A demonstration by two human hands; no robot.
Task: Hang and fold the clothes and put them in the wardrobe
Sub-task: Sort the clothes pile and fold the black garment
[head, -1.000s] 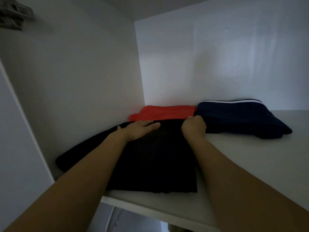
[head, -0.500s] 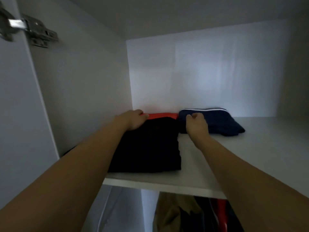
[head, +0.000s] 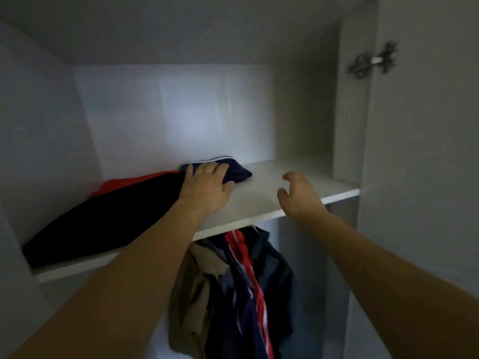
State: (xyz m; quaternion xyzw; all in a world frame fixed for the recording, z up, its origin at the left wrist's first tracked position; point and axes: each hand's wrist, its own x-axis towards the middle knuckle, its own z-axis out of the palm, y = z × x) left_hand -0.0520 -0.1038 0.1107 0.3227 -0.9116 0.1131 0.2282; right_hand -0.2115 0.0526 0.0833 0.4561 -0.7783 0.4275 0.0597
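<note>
Two hands: left grip point(head: 207, 186) flat on navy garment point(head: 239, 172); right point(head: 298, 193) apart.

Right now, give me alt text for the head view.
Left hand rests flat on folded navy garment on the wardrobe shelf; right hand hovers open, holding nothing. Black garment and red garment lie left; hanging clothes below.

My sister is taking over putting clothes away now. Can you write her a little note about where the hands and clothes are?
Left hand: open, resting flat on the folded navy garment.
Right hand: open, fingers loosely curled, above the shelf, holding nothing.
On the shelf: black garment at the left, red garment behind it, navy one further right.
Done: three folded pieces shelved; hanging clothes are below.
Left: cannot tell whether more clothes wait outside the view.
</note>
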